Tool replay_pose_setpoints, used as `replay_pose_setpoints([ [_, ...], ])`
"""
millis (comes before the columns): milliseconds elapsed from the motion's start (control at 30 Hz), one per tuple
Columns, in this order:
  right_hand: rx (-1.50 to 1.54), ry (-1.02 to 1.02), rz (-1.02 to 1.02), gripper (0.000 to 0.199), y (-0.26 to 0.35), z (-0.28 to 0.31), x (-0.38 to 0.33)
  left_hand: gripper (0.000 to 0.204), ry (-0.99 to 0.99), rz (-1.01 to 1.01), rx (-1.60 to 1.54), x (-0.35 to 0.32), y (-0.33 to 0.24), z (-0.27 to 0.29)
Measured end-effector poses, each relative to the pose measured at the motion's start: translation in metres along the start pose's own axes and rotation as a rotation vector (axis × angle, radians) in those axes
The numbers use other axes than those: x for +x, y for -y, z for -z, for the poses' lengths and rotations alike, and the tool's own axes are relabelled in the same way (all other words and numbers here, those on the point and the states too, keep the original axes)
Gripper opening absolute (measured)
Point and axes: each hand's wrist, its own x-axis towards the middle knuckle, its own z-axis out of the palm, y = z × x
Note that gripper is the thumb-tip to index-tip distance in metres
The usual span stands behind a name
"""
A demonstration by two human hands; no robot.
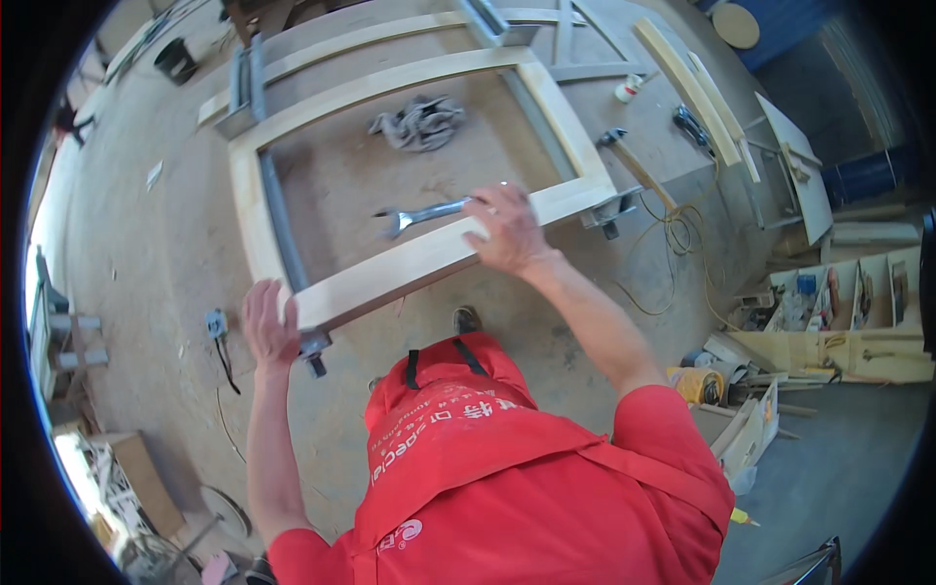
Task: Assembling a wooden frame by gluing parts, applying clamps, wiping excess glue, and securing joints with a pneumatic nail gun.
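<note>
A pale wooden rectangular frame point(429, 255) lies before me with metal strips along its inner sides. My right hand point(509, 229) is closed around the handle end of a silver open-ended wrench point(429, 212). The wrench's jaw points left, over the frame's opening, and the hand is above the near rail. At the near left corner my left hand point(271, 327) rests against the wood, fingers stretched and thumb apart. Just below that corner sticks out a metal clamp end point(314, 353); another clamp end point(610, 213) is at the near right corner. Its fingertips' far side is hidden.
A crumpled grey cloth point(421, 124) lies inside the frame's opening. To the right are a hammer point(639, 168), a white bottle point(629, 90), long wooden strips point(690, 93) and a yellow cord point(682, 234). A partitioned wooden box point(838, 351) holds tools. A black bucket point(175, 60) stands far left.
</note>
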Motion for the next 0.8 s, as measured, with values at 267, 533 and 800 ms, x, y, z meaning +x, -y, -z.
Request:
replay_pose_setpoints([
  [267,0.886,-0.366,-1.774,0.043,-0.155,0.01,-0.191,0.048,-0.664,1.082,-0.257,-0.152,-0.046,-0.057],
  [533,1.663,-0.218,-2.098,0.056,-0.246,0.021,-0.24,0.044,-0.448,1.422,-0.485,-0.2,-0.04,-0.106],
  [800,1.07,-0.445,-1.595,0.023,-0.226,-0.008,-0.252,0.033,-0.56,1.701,-1.367,-0.209,-0.033,-0.075],
])
